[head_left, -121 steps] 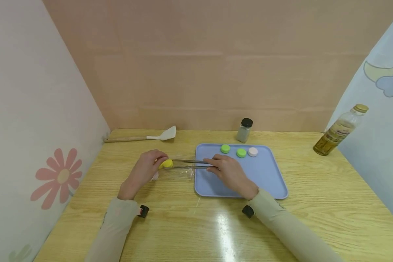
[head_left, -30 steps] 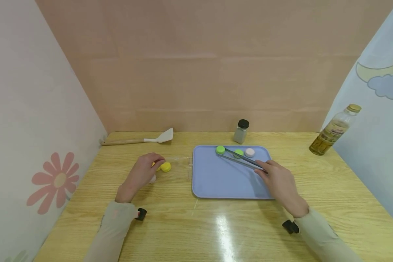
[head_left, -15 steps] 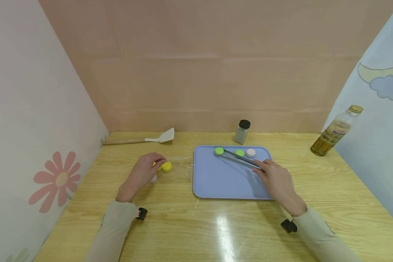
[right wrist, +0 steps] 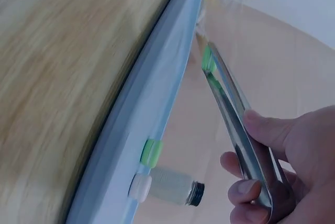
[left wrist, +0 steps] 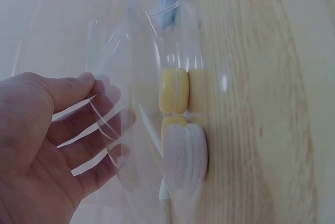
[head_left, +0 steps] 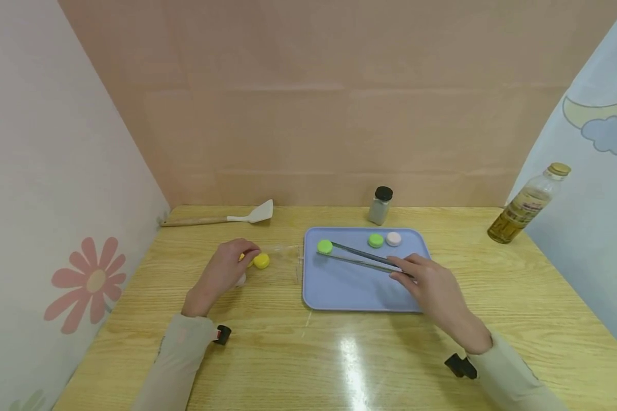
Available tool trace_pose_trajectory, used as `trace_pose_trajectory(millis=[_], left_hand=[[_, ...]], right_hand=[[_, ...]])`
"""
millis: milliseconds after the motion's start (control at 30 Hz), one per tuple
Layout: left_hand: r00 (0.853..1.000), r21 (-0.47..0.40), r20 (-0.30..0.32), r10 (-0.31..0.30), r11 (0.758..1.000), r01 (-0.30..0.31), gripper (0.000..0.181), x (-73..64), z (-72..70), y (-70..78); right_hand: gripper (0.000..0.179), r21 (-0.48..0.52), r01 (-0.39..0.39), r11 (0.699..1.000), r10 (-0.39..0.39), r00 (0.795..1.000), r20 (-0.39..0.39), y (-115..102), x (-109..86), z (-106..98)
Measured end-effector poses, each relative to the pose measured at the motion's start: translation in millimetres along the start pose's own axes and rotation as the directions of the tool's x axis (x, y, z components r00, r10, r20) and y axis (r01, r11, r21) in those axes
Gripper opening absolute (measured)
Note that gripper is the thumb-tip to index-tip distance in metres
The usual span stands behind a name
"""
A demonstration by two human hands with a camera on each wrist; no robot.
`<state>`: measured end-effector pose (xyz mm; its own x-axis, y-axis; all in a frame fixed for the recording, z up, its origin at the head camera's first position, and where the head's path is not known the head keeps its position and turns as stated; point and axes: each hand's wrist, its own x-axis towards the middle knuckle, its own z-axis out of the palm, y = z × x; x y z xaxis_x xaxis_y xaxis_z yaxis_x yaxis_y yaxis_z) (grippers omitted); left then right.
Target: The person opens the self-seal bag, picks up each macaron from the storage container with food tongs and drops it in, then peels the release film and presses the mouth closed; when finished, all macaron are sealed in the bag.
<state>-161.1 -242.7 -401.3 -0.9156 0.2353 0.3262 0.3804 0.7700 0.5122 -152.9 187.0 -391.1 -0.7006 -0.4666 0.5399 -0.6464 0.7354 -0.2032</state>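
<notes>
My right hand [head_left: 434,288] grips metal tongs [head_left: 362,258], whose tips hold a green macaron [head_left: 324,246] above the left part of the blue tray [head_left: 339,291]. In the right wrist view that macaron is lifted clear of the tray. A second green macaron [head_left: 375,240] and a pale pink one [head_left: 393,238] sit at the tray's back. With thumb and fingers my left hand [left wrist: 47,140] pinches the upper layer of a clear plastic bag [left wrist: 115,103]. Inside the bag lie yellow macarons [left wrist: 174,90] and a pale pinkish macaron [left wrist: 186,153]; the hand partly hides them in the head view.
Behind the tray stands a small jar [head_left: 380,205] with a black lid. An oil bottle [head_left: 528,204] is at the far right. A spatula [head_left: 216,220] with a wooden handle lies at the back left. Walls border the table at the back and sides.
My right hand first moved right from the bag with the tongs; their tips then took hold of a green macaron at the tray's back and carried it left. The left hand stays at the bag.
</notes>
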Motion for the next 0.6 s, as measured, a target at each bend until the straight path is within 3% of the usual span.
trace_pose_trajectory(millis=[233,600], left_hand=[[1.000,-0.005,-0.009,0.005,1.000,-0.006,0.013,-0.8,-0.1,-0.7],[1.000,-0.001,-0.011,0.009,1.000,-0.009,0.014,0.6,0.3,1.0]], right_hand=[[0.036,0.029,0.109,0.994,-0.109,0.994,0.011,-12,5.7,8],[0.034,0.104,0.114,0.988,-0.120,0.991,0.058,-26,21.2,31]])
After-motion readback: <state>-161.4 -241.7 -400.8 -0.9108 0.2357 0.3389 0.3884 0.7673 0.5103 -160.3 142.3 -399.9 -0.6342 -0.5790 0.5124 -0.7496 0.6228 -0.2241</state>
